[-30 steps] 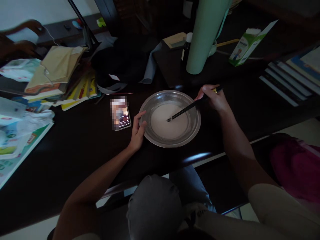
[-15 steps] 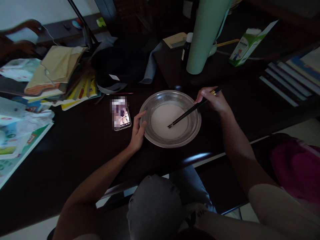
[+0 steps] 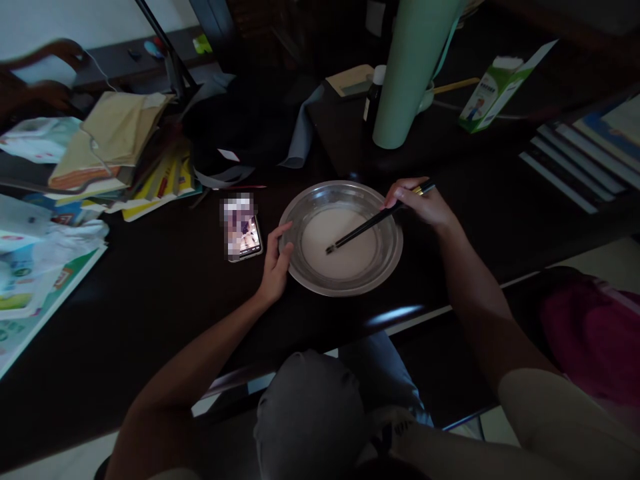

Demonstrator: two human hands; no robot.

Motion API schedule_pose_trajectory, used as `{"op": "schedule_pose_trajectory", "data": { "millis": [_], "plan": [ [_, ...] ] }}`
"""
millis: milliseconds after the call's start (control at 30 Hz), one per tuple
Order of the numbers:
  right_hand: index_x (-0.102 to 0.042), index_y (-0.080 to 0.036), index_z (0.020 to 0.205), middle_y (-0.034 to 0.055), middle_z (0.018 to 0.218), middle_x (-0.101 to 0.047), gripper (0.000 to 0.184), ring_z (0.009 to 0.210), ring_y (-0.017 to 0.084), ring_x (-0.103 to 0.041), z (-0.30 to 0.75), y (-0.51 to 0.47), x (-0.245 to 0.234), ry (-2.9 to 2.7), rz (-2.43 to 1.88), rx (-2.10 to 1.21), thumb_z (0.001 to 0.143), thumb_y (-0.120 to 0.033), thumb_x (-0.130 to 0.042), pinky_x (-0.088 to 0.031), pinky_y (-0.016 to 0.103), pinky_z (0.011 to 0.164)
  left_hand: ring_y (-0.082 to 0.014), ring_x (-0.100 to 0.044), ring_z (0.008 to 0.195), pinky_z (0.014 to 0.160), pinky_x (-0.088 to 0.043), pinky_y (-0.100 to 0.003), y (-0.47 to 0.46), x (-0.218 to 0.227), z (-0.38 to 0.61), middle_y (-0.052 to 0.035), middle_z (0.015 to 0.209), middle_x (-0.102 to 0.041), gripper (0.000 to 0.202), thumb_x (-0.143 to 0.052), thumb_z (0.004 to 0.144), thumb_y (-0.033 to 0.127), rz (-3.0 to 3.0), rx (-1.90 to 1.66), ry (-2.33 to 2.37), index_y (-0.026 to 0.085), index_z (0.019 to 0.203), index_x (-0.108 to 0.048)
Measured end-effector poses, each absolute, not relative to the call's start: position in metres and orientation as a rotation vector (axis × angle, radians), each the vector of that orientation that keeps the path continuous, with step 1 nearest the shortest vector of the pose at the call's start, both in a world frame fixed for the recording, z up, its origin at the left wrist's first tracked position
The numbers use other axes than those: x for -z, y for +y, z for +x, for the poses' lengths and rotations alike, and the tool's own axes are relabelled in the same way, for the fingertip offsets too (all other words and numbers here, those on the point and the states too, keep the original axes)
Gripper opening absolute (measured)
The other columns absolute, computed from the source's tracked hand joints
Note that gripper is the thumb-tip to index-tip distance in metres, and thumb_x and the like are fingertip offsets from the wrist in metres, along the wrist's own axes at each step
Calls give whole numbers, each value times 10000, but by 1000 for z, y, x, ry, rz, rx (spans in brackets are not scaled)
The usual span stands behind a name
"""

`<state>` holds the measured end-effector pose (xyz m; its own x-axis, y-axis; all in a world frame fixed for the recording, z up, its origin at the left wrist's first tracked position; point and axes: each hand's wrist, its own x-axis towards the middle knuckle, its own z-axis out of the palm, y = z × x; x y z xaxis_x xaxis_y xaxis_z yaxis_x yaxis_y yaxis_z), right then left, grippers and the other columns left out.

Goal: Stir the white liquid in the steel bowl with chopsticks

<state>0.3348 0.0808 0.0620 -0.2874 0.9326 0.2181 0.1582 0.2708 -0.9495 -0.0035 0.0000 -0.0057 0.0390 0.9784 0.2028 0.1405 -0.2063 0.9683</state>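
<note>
While left hand (image 3: 274,263) steadies bowl (image 3: 300,267), right-hand fingers (image 3: 400,195) pinch chopsticks (image 3: 365,225).

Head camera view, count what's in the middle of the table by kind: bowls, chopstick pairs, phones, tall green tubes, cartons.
Metal bowl: 1
Pair of chopsticks: 1
Phone: 1
Tall green tube: 1
Green and white carton: 1
Total: 5

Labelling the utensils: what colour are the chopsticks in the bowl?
Black, with a gold band near the top end; chopsticks, head view.
</note>
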Motion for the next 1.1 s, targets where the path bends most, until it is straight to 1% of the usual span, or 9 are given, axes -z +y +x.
{"op": "schedule_pose_trajectory", "data": {
  "millis": [167, 267, 367, 467, 633, 800, 867, 967, 1100],
  "plan": [
    [-719, -250, 617, 13, 593, -676, 442, 594, 166, -656, 338, 84, -60, -1559, -1034, -1011, 834, -629, -655, -515, 339, 632, -256, -509, 1298, 1173, -359, -472, -1, 4, -3, -59, 1378, -549, 439, -561, 948, 537, 1482, -1277, 1200, 311, 1324, -557],
    [-704, -237, 588, 16, 570, -663, 465, 581, 170, -664, 338, 83, -60, -1568, -1009, -1068, 832, -630, -657, -509, 335, 610, -255, -496, 1314, 1183, -343, -475, -1, 4, -4, -55, 1382, -544, 423, -550, 959, 519, 1485, -1267, 1196, 313, 1328, -549],
    [-733, -228, 643, 19, 621, -699, 442, 613, 160, -674, 336, 82, -60, -1656, -990, -1122, 819, -629, -674, -502, 309, 606, -254, -493, 1326, 1183, -346, -472, 0, 6, -4, -52, 1394, -540, 422, -548, 961, 520, 1500, -1271, 1204, 317, 1331, -545],
    [-734, -230, 666, 13, 638, -706, 438, 618, 152, -665, 336, 83, -60, -1641, -1020, -1069, 814, -639, -675, -514, 306, 623, -252, -514, 1309, 1166, -374, -465, 0, 7, -4, -55, 1386, -551, 430, -550, 958, 532, 1510, -1277, 1214, 315, 1329, -551],
    [-692, -233, 582, 22, 573, -665, 483, 592, 171, -662, 338, 84, -61, -1550, -1036, -1052, 817, -653, -657, -511, 330, 602, -253, -526, 1294, 1150, -394, -467, 0, 7, -5, -53, 1382, -555, 438, -561, 953, 535, 1494, -1277, 1210, 316, 1332, -554],
    [-736, -234, 654, 16, 646, -710, 443, 586, 145, -641, 336, 83, -60, -1645, -1023, -1103, 793, -652, -687, -483, 304, 570, -250, -518, 1308, 1159, -384, -460, 1, 7, -4, -54, 1383, -556, 425, -554, 961, 525, 1507, -1285, 1208, 312, 1328, -555],
    [-732, -238, 654, 18, 655, -717, 440, 594, 153, -641, 337, 84, -60, -1604, -1044, -1040, 791, -653, -689, -500, 315, 583, -251, -516, 1311, 1161, -383, -459, 1, 7, -4, -54, 1382, -556, 429, -556, 957, 531, 1512, -1293, 1204, 312, 1326, -557],
    [-701, -243, 597, 26, 583, -677, 469, 582, 177, -646, 338, 85, -60, -1525, -1053, -988, 808, -660, -664, -523, 351, 602, -255, -510, 1318, 1168, -375, -470, 1, 7, -4, -53, 1395, -549, 437, -562, 953, 535, 1505, -1285, 1200, 314, 1330, -556],
    [-711, -246, 597, 26, 590, -684, 469, 589, 177, -658, 337, 83, -61, -1602, -1022, -1075, 816, -657, -657, -504, 347, 593, -258, -509, 1315, 1165, -376, -476, 1, 8, -5, -53, 1379, -552, 436, -565, 949, 538, 1504, -1283, 1203, 316, 1325, -556]
  ]
}}
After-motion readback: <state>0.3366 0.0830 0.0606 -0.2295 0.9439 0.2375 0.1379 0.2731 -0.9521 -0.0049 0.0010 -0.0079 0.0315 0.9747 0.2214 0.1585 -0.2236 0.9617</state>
